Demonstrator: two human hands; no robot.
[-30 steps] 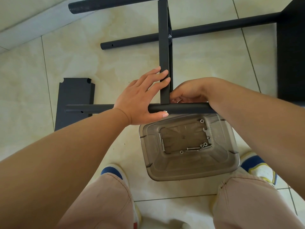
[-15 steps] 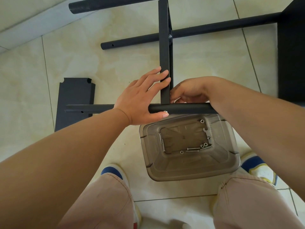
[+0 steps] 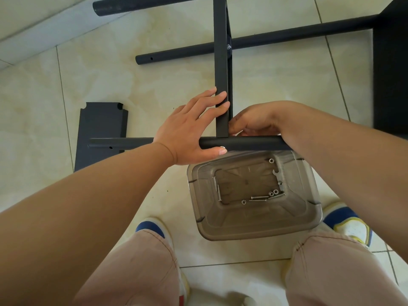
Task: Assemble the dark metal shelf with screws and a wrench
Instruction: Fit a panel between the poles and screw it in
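A dark round tube (image 3: pixel 249 144) runs left to right in front of me. A flat dark shelf panel (image 3: pixel 221 62) stands on edge and meets the tube at a right angle. My left hand (image 3: pixel 194 129) has straight fingers laid against the panel's edge, and its thumb presses a silver screw head (image 3: pixel 222 147) on the tube's near side. My right hand (image 3: pixel 254 122) is curled at the joint on the panel's right side; what its fingertips hold is hidden. A second tube (image 3: pixel 254 40) is fixed to the panel by a silver bolt (image 3: pixel 228 47).
A clear plastic bin (image 3: pixel 309 217) between my feet holds several screws and nuts and a small flat wrench (image 3: pixel 276 173). A loose dark panel (image 3: pixel 100 129) lies on the tiles at left. A third tube (image 3: pixel 136 4) lies at the top, and a dark panel (image 3: pixel 390 69) at right.
My right hand's fingers have shifted slightly at the joint. My left hand, the tube and the panel have stayed in place.
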